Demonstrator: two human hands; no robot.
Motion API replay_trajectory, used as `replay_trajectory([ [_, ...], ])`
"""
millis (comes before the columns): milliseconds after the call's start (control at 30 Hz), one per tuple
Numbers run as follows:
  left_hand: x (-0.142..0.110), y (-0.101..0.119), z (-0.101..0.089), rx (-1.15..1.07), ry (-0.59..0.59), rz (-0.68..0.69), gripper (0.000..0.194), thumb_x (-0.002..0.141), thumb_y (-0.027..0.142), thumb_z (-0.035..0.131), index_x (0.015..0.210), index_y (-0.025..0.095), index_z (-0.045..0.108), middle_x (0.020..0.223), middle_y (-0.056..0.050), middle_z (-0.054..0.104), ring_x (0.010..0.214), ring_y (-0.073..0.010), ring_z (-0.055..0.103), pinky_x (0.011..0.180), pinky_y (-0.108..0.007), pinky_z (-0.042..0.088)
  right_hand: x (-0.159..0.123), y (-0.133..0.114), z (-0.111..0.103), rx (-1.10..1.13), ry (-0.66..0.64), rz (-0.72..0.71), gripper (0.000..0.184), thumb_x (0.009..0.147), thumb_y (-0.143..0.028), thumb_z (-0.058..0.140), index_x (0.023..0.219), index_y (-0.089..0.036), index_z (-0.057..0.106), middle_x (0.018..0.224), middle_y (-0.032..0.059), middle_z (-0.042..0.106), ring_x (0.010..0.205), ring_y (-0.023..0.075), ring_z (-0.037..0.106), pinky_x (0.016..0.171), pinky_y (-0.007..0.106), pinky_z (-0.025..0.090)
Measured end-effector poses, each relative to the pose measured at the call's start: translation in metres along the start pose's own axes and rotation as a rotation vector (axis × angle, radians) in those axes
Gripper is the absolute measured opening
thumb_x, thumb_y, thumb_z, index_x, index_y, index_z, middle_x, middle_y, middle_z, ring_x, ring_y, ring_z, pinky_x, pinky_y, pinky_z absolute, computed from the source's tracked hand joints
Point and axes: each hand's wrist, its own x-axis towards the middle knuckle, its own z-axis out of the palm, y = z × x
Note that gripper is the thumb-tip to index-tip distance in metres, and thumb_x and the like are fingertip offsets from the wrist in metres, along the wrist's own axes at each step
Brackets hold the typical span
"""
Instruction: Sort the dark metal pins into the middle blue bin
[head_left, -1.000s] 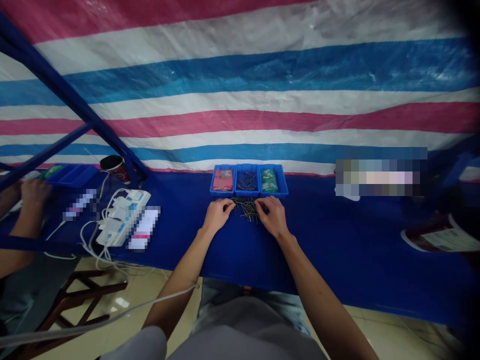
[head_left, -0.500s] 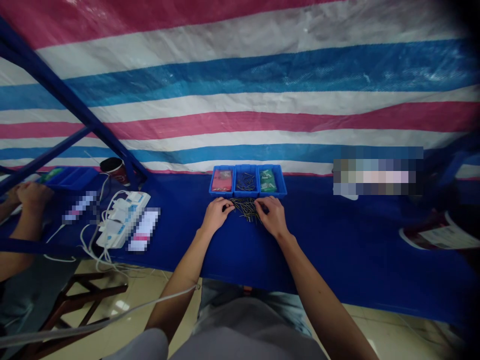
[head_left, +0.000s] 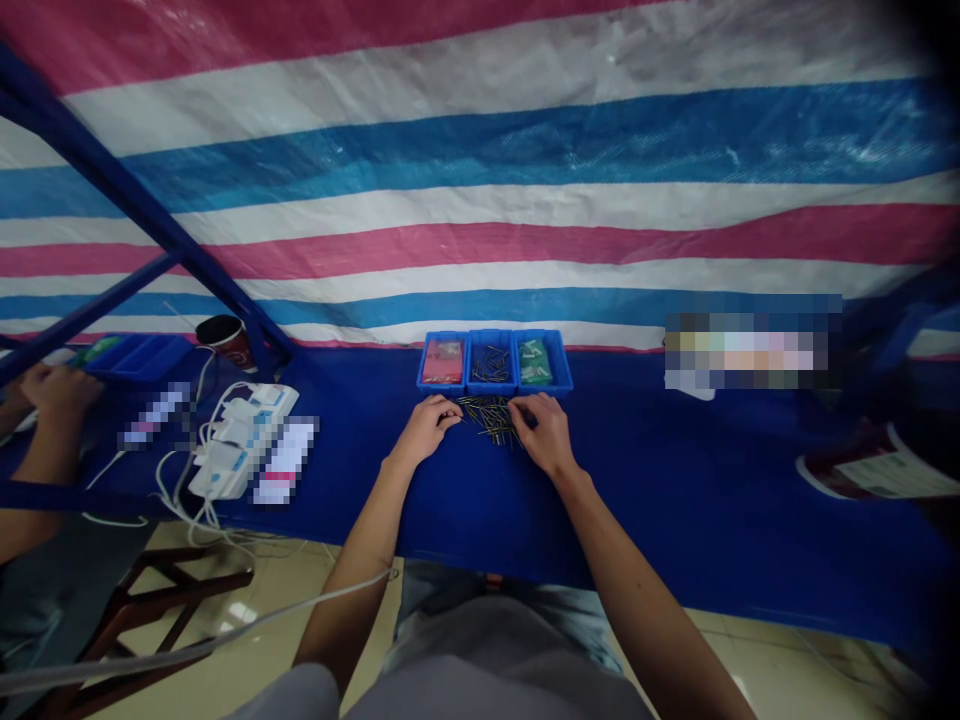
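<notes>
Far left: co-worker's hand (head_left: 64,390). White power strip (head_left: 244,440), cables attached. Left hand (head_left: 426,430): fingers bunched at the pile's left edge; grip cannot be told. Three blue trays (head_left: 491,389), side by side: red packet (head_left: 442,362), loose metal pieces (head_left: 491,363), green packet (head_left: 534,363). Pile of thin dark pieces (head_left: 491,417): on blue table (head_left: 480,500), between both hands. Right hand (head_left: 545,432): fingers bent at the pile's right edge; grip cannot be told.

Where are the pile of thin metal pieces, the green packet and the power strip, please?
Pile of thin metal pieces (head_left: 492,415): head view, middle of the pile.
Green packet (head_left: 535,376): head view, its lower green part.
Power strip (head_left: 246,444): head view, middle of its white body.
</notes>
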Motion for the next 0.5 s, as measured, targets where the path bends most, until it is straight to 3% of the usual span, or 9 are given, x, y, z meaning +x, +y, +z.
replay_trajectory([
  [300, -0.002, 0.015, -0.005, -0.094, 0.027, -0.022, 0.012, 0.095, 0.028, 0.058, 0.097, 0.018, 0.066, 0.081, -0.001, 0.068, 0.072, -0.0135, 0.063, 0.073, -0.024, 0.047, 0.000, 0.000, 0.000, 0.032, -0.004, -0.006, 0.020, 0.098, -0.030, 0.053, 0.087, -0.021, 0.067, 0.073, 0.0027, 0.065, 0.071, 0.0196, 0.055, 0.073, 0.036, 0.042],
  [500, -0.004, 0.032, 0.002, -0.198, 0.088, -0.013, 0.014, 0.093, 0.032, 0.063, 0.096, 0.019, 0.067, 0.093, -0.004, 0.075, 0.084, -0.0174, 0.071, 0.080, -0.027, 0.051, -0.002, -0.011, -0.002, 0.097, -0.086, -0.040, 0.020, 0.099, -0.033, 0.053, 0.094, -0.022, 0.068, 0.072, 0.0025, 0.062, 0.068, 0.0193, 0.055, 0.073, 0.036, 0.045],
])
